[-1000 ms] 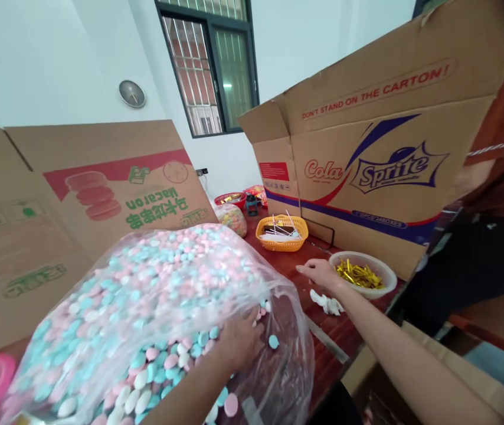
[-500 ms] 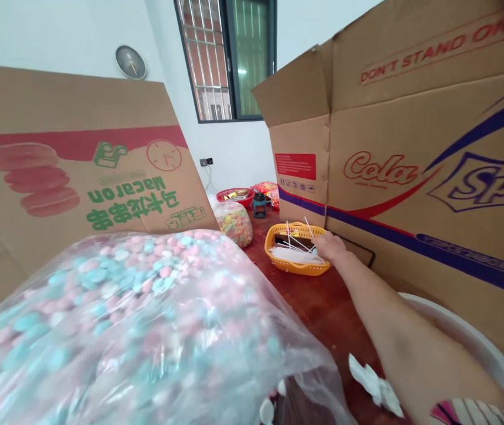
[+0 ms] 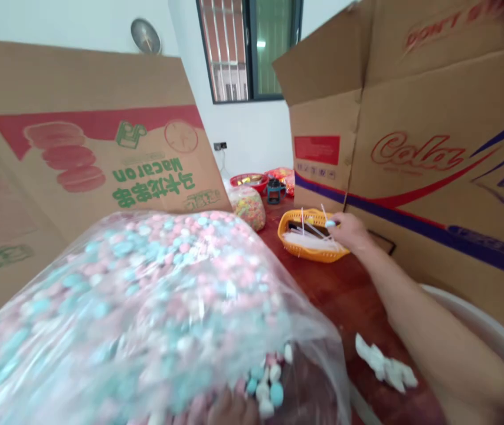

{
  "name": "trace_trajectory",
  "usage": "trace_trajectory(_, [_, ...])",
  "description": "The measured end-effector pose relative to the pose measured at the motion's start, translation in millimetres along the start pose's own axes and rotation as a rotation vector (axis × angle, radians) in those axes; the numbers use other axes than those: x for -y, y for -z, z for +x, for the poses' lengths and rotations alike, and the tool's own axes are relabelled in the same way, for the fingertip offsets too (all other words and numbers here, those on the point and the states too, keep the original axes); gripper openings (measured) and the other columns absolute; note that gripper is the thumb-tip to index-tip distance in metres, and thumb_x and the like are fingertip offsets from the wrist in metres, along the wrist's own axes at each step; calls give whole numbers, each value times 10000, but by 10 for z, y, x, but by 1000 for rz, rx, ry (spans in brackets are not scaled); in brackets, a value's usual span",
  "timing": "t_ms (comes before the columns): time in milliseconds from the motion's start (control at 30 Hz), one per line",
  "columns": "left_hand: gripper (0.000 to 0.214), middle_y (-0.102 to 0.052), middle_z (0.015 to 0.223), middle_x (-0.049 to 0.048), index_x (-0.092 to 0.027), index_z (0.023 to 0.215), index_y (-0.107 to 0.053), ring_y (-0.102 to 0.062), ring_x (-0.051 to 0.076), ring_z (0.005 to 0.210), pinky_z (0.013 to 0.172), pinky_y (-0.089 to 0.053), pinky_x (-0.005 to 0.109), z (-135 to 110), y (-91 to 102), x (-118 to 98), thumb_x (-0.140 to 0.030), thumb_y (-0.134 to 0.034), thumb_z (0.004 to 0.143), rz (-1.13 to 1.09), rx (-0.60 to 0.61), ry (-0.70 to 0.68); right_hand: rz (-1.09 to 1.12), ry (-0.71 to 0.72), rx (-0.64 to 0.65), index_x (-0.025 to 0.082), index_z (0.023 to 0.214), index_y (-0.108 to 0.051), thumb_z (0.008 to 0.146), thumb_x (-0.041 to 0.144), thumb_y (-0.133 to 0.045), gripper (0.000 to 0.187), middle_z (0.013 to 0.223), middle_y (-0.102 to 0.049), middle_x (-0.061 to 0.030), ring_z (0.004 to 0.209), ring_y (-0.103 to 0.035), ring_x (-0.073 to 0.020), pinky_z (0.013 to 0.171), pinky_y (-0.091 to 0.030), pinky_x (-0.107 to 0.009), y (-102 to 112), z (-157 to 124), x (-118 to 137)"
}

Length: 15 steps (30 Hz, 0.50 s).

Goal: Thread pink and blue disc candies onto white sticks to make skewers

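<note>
1. Large clear plastic bag of pink, pale-blue and white disc-shaped candies: it lies on the dark red wooden table directly in front of you, with its open mouth toward your body. Treat it as heavy and shapeless. The film looks thin and slippery, and the loose contents will likely shift and spill from the mouth. Gather the film at the mouth, or support the bag from beneath; do not pinch the film at a single point.
2. Orange plastic mesh basket: it stands beyond the bag, just beside the printed cardboard box. It is probably light and fairly stiff, and may slide if pushed. Grip it by the rim.
3. Thin white plastic sticks: most lie flat in the basket and a few stand up slanted. They are likely very light, smooth and springy. Pinch one stick near its end.
4. Pale-blue disc: it is small and hard-looking, and probably brittle. Hold it by its edges.
5. Your right hand: it is at the basket's near rim, fingers drawn together on the pale-blue disc.
6. Your left hand: only a blurred part shows at the bag's mouth, among the candies. You cannot tell its grip.
</note>
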<state>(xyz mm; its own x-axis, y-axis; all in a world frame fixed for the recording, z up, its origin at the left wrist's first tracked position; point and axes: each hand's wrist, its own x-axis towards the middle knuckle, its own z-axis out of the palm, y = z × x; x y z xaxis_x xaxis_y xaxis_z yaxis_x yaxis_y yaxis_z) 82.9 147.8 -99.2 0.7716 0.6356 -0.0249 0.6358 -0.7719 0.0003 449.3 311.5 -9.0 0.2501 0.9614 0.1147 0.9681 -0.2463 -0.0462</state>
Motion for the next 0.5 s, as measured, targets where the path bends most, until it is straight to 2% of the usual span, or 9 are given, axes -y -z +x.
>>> trace_trajectory(67, [338, -669, 1047, 92, -296, 1114, -625, -624, 247, 897, 753, -475, 409, -168, 131, -85, -200, -526, 806, 30, 16, 81, 112, 161, 86, 226, 1025, -650, 900, 358, -429, 286, 983, -654, -80, 974, -585, -226, 791, -467, -315, -55, -712, 238])
trace_trajectory(133, [319, -637, 1099, 138, -202, 1116, -617, -594, 279, 981, 783, -460, 435, -266, 281, -102, -155, -481, 831, 68, 26, 157, 427, 593, 230, 242, 973, -663, 858, 389, -492, 254, 894, -672, -45, 867, -612, -200, 722, -476, -284, -116, -1564, 606])
trace_trajectory(167, [284, -641, 1086, 116, -201, 1051, -637, -598, 266, 966, 773, -465, 414, -293, 356, -94, -129, -477, 827, 118, 38, 192, 533, 779, 302, 255, 948, -664, 825, 405, -537, 232, 874, -675, -25, 842, -616, -191, 717, -476, -276, -134, -1964, 839])
trace_trajectory(200, [254, -651, 1050, 102, -197, 990, -651, -605, 259, 940, 762, -466, 402, -316, 427, -83, -114, -477, 824, 159, 42, 209, 561, 887, 347, 262, 935, -661, 813, 387, -552, 205, 867, -678, -12, 834, -620, -188, 722, -476, -277, -146, -2301, 1091])
trace_trajectory(233, [250, -654, 1048, 98, -192, 967, -656, -605, 260, 939, 767, -463, 398, -345, 492, -73, -99, -480, 815, 203, 27, 205, 516, 874, 358, 247, 913, -657, 818, 328, -537, 174, 853, -680, -17, 817, -625, -193, 713, -477, -286, -155, -2557, 1342])
trace_trajectory(267, [262, -653, 1069, 99, -190, 967, -659, -605, 264, 944, 771, -459, 398, -390, 547, -65, -84, -484, 802, 251, -8, 189, 438, 744, 347, 219, 895, -650, 830, 257, -494, 174, 841, -681, -35, 790, -631, -199, 678, -480, -290, -163, -2724, 1568])
trace_trajectory(367, [314, -648, 1124, 99, -204, 987, -667, -607, 277, 957, 766, -445, 401, -694, 625, -21, -63, -470, 787, 375, -142, 100, 368, 476, 242, 142, 1125, -562, 880, 216, -405, 301, 1028, -648, -129, 899, -619, -247, 701, -483, -339, -124, -2840, 1913])
trace_trajectory(433, [296, -662, 1104, 86, -228, 972, -675, -615, 276, 949, 746, -444, 390, -1051, 594, 68, -106, -460, 809, 422, -212, 45, 345, 381, 185, 196, 1201, -512, 895, 302, -428, 334, 1091, -629, -98, 944, -607, -221, 738, -480, -311, -18, -2801, 1803])
trace_trajectory(500, [249, -672, 1084, 83, -236, 952, -679, -622, 282, 936, 734, -451, 388, -1491, 506, 209, -198, -465, 829, 445, -287, 26, 302, 258, 128, 278, 1193, -511, 922, 352, -391, 305, 1119, -616, -44, 980, -592, -175, 781, -463, -262, 104, -2775, 1481])
